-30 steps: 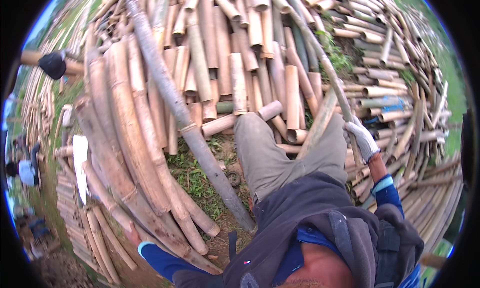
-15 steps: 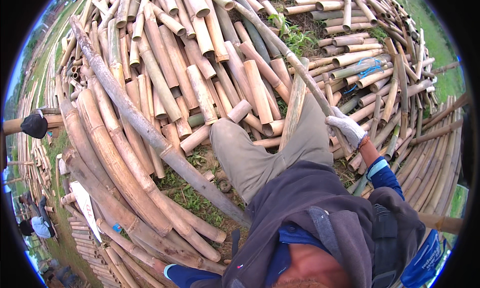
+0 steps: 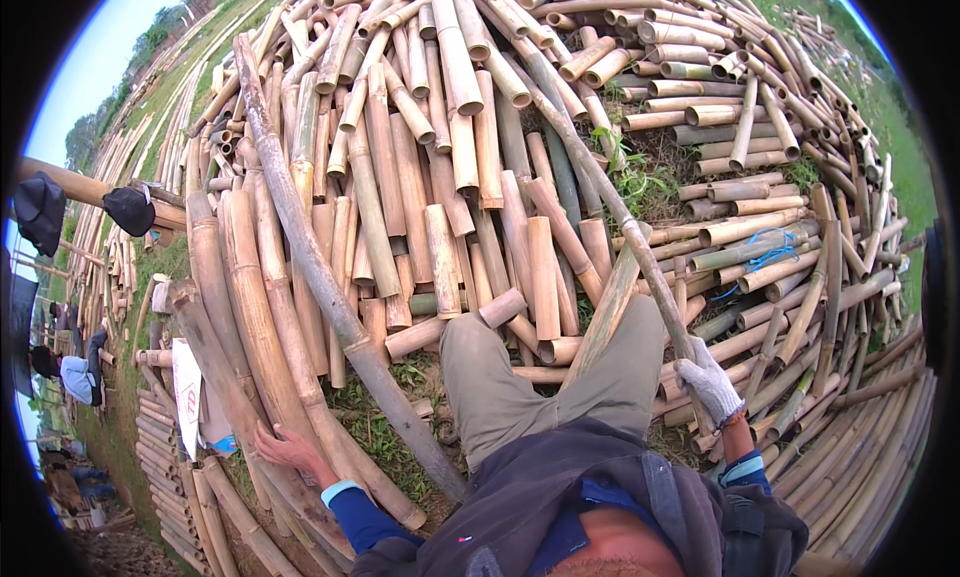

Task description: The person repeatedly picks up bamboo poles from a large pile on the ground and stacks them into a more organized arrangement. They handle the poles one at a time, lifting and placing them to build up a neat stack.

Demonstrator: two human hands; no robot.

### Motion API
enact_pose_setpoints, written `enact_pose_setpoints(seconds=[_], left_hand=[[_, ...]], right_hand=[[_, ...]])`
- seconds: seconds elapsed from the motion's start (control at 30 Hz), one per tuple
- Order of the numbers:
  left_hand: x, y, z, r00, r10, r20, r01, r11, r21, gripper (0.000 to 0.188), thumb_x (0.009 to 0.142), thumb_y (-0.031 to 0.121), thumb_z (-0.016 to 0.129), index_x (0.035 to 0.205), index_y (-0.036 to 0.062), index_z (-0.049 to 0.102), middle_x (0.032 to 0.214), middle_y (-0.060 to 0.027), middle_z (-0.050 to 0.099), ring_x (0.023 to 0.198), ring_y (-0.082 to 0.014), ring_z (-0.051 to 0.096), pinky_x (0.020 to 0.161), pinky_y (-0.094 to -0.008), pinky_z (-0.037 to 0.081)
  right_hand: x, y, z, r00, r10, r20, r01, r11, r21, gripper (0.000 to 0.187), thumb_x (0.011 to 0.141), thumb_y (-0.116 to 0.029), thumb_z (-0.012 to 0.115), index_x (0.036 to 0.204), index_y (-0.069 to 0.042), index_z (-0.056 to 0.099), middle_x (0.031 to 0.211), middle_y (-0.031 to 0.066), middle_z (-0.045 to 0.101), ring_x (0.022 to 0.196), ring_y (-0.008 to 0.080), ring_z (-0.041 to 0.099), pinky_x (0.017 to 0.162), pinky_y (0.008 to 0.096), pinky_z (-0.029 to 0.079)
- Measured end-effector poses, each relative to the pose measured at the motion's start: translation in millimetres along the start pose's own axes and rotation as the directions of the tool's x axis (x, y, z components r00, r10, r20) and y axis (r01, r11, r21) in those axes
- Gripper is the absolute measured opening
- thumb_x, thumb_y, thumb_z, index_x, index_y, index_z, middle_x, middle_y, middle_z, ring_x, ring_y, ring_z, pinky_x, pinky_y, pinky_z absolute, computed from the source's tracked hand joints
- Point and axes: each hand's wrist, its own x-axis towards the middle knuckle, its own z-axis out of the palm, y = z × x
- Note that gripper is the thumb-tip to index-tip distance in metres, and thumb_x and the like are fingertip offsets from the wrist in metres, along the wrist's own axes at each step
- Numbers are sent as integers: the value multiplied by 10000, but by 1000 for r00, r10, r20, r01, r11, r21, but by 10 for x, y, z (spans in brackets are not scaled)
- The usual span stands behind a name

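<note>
My right hand (image 3: pixel 712 382), in a whitish work glove, is closed round the near end of a long thin bamboo pole (image 3: pixel 600 182) that slants away over the pile. On the left, my bare left hand (image 3: pixel 293 451) curls its fingers over a thick brown bamboo pole (image 3: pixel 225 377). Other thick poles (image 3: pixel 255 322) lie alongside it. Between my hands, a long greyish pole (image 3: pixel 330 312) runs from the far left down to my lap. A split-looking bamboo piece (image 3: pixel 607 322) leans by my right leg.
Cut bamboo tubes (image 3: pixel 440 247) are heaped in front of me. More stacks (image 3: pixel 750 187) lie to the right, with blue string (image 3: pixel 765 249) on one. A white sign (image 3: pixel 187 397) stands at left. Dark caps (image 3: pixel 130 210) hang on a horizontal pole; people (image 3: pixel 78 372) are farther off.
The view has tilted up and turned, so the scene sits differently. My left hand has come further into view along the thick pole. My right hand still grips the thin pole.
</note>
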Motion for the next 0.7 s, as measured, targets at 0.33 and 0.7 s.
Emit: enact_pose_setpoints(seconds=[0.33, 0.7], left_hand=[[-911, 1837, 664, 830, 298, 471, -50, 881, -470, 539, 998, 143, 657, 1511, 55, 519, 1598, -239, 411, 1521, -437, 321, 1243, -566, 297], [-1661, 2479, 979, 679, 448, 581, -37, 812, -582, 569, 907, 146, 739, 1440, 20, 585, 1523, -272, 481, 1468, -453, 377, 1238, -552, 305]], right_hand=[[-693, -135, -16, 998, 42, 51, -46, 996, 77, 437, 1002, -214, 613, 1380, -21, 509, 907, 27, 579, 732, 107, 579, 670, 274, 506], [-1346, -130, -184, 997, 73, 33, -77, 984, 162, 515, 964, -230, 639, 1414, -22, 501, 945, 58, 618, 762, 140, 613, 685, 301, 519]])
